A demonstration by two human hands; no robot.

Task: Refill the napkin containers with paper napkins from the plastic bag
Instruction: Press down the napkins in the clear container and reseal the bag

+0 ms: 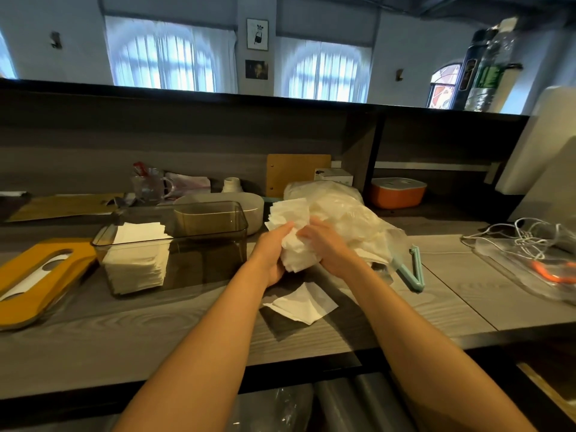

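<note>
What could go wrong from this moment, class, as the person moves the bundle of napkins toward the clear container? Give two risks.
1. The napkin bundle, held between the left hand and right hand, looks loose and fanned; sheets may slip out, as a stray napkin already lies on the counter.
2. The clear container already holds a stack on its left side; a crooked bundle could crumple against it or the rim.

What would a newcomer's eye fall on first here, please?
Both hands, left hand and right hand, grip a thick bundle of paper napkins at the centre, in front of the plastic bag. To their left stands a clear napkin container partly filled, with its yellow lid lying beside it.
</note>
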